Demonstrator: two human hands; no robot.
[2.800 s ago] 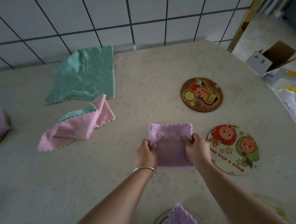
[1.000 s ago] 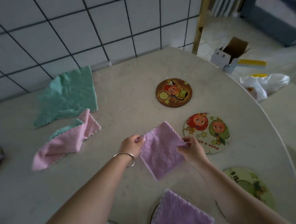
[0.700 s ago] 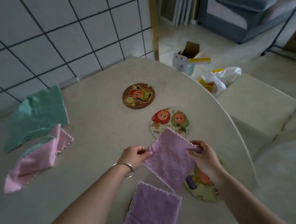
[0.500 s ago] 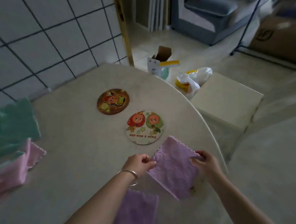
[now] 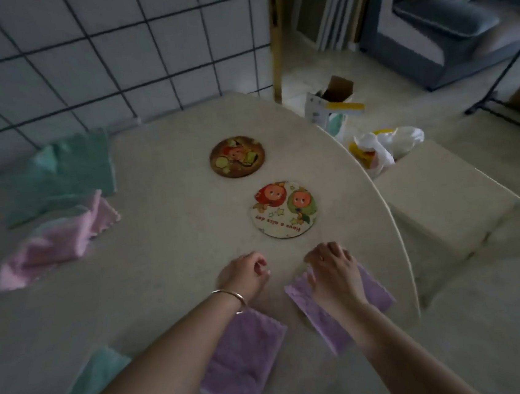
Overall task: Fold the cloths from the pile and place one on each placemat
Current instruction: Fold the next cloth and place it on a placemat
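Head view: your right hand (image 5: 332, 272) lies on top of a folded purple cloth (image 5: 373, 294) near the table's (image 5: 167, 238) right edge — fingers bent down onto it, but you cannot tell if they pinch it. Your left hand (image 5: 244, 275) is just beside it, loosely curled and holding nothing. Another purple cloth (image 5: 246, 352) lies under your left arm. Two round mats (image 5: 237, 156) (image 5: 285, 208) sit bare farther up. The pile — pink (image 5: 55, 242) and green (image 5: 60, 176) cloths — lies far left.
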